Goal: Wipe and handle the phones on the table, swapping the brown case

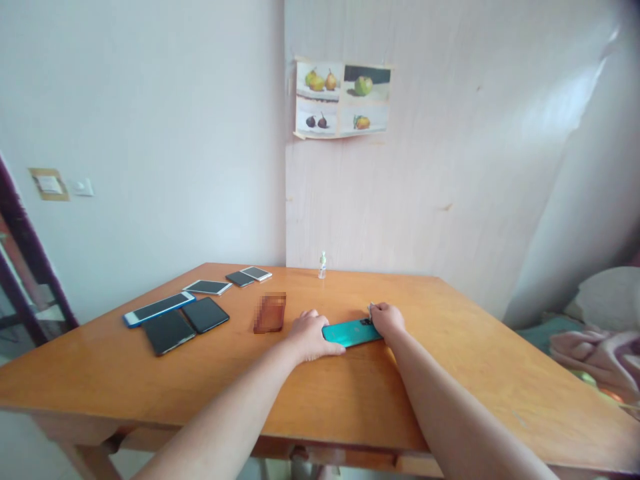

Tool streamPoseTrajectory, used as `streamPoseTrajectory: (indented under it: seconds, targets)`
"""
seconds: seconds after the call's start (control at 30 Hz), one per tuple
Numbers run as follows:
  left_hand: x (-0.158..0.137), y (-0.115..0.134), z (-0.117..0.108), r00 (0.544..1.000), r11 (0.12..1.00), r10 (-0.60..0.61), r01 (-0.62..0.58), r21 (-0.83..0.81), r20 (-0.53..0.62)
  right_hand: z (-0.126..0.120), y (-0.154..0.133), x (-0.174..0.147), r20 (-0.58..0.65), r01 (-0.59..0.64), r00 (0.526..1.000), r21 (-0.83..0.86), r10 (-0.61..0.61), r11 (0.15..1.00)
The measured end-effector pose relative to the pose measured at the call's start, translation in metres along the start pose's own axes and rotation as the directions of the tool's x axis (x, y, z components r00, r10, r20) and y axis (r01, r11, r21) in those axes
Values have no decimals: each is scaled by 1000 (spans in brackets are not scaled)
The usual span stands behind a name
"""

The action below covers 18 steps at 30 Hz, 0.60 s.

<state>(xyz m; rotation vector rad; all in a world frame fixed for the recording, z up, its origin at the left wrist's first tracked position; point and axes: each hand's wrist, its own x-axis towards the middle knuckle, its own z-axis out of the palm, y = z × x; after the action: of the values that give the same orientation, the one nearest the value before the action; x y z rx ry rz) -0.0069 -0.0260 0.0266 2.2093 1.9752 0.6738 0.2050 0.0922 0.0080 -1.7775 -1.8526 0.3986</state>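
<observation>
A teal phone (351, 333) lies back side up on the wooden table, its dark camera block at the right end. My left hand (311, 335) grips the phone's left end, thumb along the near edge and fingers along the far one. At the camera end, my right hand (387, 321) is closed, with a small pale piece (371, 309) at its fingertips. That piece is too small to name, and the fingers hide part of the camera end. Left of my left hand lies a reddish-brown phone case or wallet (271, 317), partly blurred out.
Several phones lie on the table's left side, among them a blue-edged phone (160, 309) and a black phone (206, 315). A small clear pump bottle (323, 267) stands at the back edge of the table (450, 373). Bedding (595, 347) is at the far right.
</observation>
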Motion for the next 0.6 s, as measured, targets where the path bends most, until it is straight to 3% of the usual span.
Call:
streamPoseTrajectory:
  seconds: [0.3, 0.43, 0.6]
  targets:
    - [-53, 27, -9, 1000, 995, 7, -4, 99, -31, -37, 19, -56, -54, 38, 998, 74, -34, 997]
    - [-82, 26, -6, 998, 995, 5, 1, 96, -68, -49, 26, -101, -68, 89, 994, 27, -87, 996]
    - [-103, 17, -2, 994, 1000, 15, -14, 6, -105, -50, 24, -137, -92, 244, 962, -148, -259, 958]
